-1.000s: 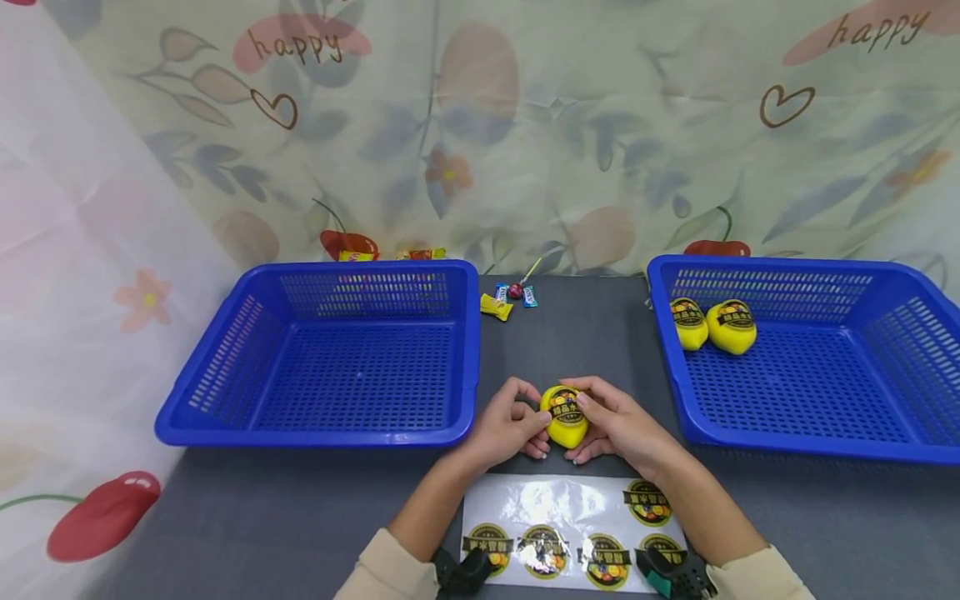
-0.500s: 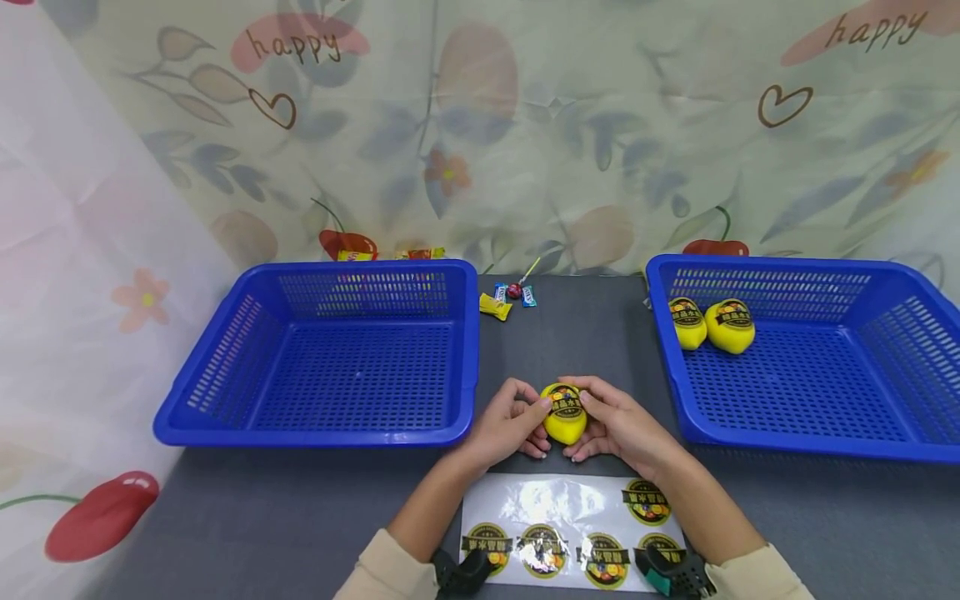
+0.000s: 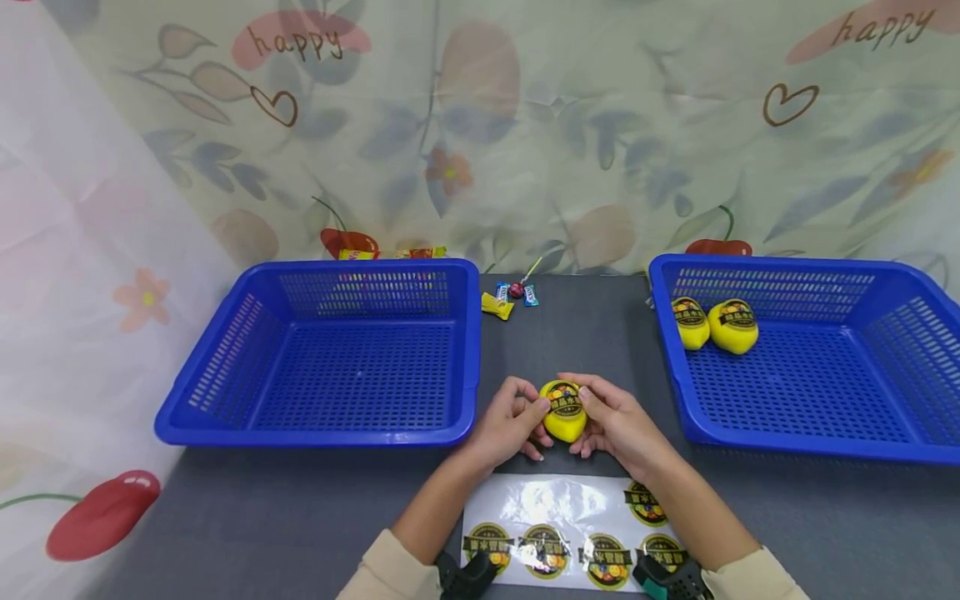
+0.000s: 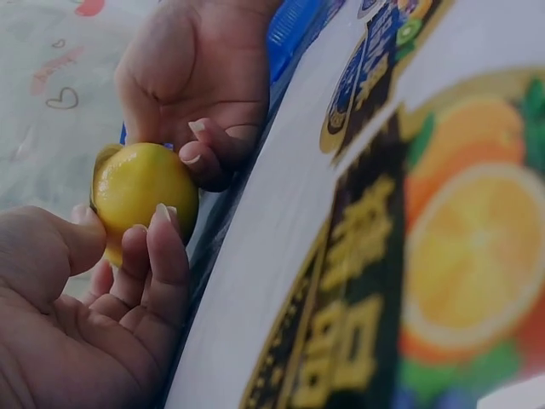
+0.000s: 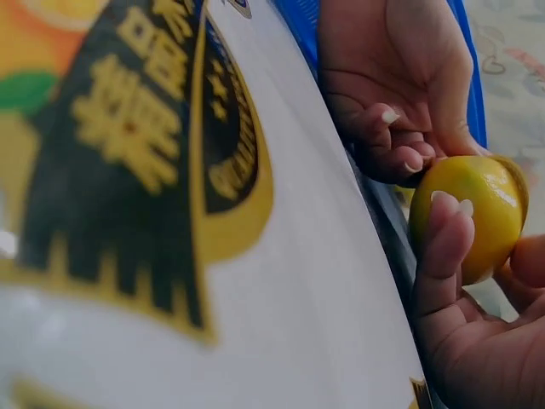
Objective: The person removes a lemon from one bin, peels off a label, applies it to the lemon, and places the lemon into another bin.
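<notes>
Between both hands in the head view is a yellow lemon (image 3: 564,427) with a round black-and-gold sticker (image 3: 564,400) on its upper face. The left hand (image 3: 513,421) grips its left side, thumb on the sticker's edge. From the right, the right hand (image 3: 618,421) holds it with curled fingers, its thumb also at the sticker. In the left wrist view, the sticker's edge stands slightly off the lemon (image 4: 149,196). A white sheet of stickers (image 3: 551,500) lies just in front of the hands, its right part under the right forearm.
A blue basket (image 3: 315,437) stands at the left. Another blue basket (image 3: 810,450) at the right contains two stickered lemons (image 3: 733,329). Behind the hands lie a yellow-wrapped candy (image 3: 497,307), a lollipop (image 3: 516,290) and small blue-wrapped candies (image 3: 531,296). A patterned curtain (image 3: 555,150) closes the back.
Both thumbs have shifted slightly along the sticker's edge, and the lemon has turned and moved up a little. Both hands keep holding it; baskets and sheet stay put.
</notes>
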A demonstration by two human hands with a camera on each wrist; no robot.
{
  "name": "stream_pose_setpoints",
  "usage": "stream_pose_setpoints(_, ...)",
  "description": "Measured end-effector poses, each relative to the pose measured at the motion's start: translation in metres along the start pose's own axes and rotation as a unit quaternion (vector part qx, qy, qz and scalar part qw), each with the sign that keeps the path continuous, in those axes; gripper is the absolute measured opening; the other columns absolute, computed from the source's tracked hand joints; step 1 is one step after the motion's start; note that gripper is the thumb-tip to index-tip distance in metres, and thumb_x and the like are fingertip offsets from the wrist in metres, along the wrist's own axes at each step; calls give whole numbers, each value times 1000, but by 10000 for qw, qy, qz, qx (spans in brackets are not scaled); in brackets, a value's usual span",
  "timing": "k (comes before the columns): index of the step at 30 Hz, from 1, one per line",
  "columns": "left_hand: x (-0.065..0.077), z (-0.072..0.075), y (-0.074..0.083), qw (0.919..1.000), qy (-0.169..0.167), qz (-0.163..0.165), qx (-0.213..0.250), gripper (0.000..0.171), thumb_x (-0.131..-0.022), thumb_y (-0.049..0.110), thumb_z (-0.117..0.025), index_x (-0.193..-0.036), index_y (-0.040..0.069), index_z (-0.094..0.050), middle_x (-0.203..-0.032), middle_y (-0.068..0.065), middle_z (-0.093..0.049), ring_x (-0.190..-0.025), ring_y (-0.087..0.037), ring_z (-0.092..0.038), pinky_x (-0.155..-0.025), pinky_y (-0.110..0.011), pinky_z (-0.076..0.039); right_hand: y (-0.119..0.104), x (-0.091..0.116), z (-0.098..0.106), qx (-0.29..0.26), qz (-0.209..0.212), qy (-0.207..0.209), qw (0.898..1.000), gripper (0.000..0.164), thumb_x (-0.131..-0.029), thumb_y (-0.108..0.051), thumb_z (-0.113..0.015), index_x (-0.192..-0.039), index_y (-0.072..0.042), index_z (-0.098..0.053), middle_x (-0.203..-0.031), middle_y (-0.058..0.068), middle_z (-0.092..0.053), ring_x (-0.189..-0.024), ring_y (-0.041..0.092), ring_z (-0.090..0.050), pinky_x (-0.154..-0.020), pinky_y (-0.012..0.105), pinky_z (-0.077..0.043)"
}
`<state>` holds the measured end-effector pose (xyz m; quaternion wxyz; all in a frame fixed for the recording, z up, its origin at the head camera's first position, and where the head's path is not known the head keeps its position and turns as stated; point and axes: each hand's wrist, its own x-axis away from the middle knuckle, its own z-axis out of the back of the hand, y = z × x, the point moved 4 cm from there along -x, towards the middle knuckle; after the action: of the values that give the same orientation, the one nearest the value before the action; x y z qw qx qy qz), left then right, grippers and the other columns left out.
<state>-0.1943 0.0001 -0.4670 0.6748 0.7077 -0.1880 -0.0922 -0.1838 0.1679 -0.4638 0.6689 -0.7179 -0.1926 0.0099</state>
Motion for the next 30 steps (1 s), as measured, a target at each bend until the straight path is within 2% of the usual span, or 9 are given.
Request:
stream_pose_setpoints(5,0,0,2,9999,-137,-44,14,10,-106,5,-46,-112,2,-39,-74,-10,-56,-64,-16,-62,-49,-24,-52,-4,2,0,117,-26,111,9999,44,-111,-22,-34,-152,-6,-39,-115,18,-59,-66,23,-64,-60,29,-55)
stream_pose_setpoints(9,0,2,3,9995,-268,-131,-52,11,-105,-1,-44,-115,0,-41,-77,-11,-59,-67,-17,-63,-50,-25,-52,-9,4,-2,364,-73,28,9993,49,-111,-32,-35,-151,-4,-36,-116,22,-57,-69,27,-65,-61,32,-56)
stream_pose_setpoints(12,-1,3,5,9988,-371,-279,-147,12,-104,-2,-45,-115,0,-43,-76,-10,-61,-67,-15,-63,-50,-24,-51,-14,6,-4,849,65,-68,9963,56,-105,-35,-53,-148,-4,-35,-119,24,-53,-70,30,-66,-62,37,-58)
stream_pose_setpoints(16,-1,4,8,9973,-540,-483,-104,12,-104,-3,-46,-115,-1,-44,-76,-7,-60,-67,-14,-62,-51,-24,-50,-23,13,-9,1532,417,-117,9872,71,-90,-21,-77,-145,-5,-34,-117,24,-53,-68,32,-66,-62,42,-59)
stream_pose_setpoints(21,1,2,15,9942,-841,-671,-47,12,-105,-1,-41,-117,-3,-44,-80,-13,-63,-70,-15,-65,-54,-25,-52,-46,30,-11,2200,787,69,9723,72,-84,-16,-82,-141,-8,-39,-112,22,-57,-68,29,-67,-60,42,-59)
stream_pose_setpoints(24,4,0,20,9916,-962,-740,-454,15,-105,0,-40,-118,-3,-47,-84,-16,-63,-73,-18,-67,-56,-27,-53,-66,43,-8,2610,1160,224,9581,70,-84,-17,-83,-140,-8,-43,-116,20,-58,-76,25,-68,-61,37,-59)
stream_pose_setpoints(26,7,-2,22,9882,-1090,-658,-846,17,-105,1,-41,-119,-2,-50,-85,-14,-64,-76,-20,-67,-58,-28,-53,-81,52,-4,2682,1376,275,9531,70,-84,-15,-83,-140,-8,-43,-120,20,-57,-84,24,-68,-63,35,-59)
stream_pose_setpoints(30,12,-6,21,9730,-1634,-409,-1580,18,-105,5,-48,-120,0,-56,-89,-11,-67,-81,-21,-67,-66,-29,-54,-107,67,15,2930,1565,623,9412,73,-87,-12,-80,-146,-9,-38,-121,20,-55,-88,25,-67,-64,33,-58)
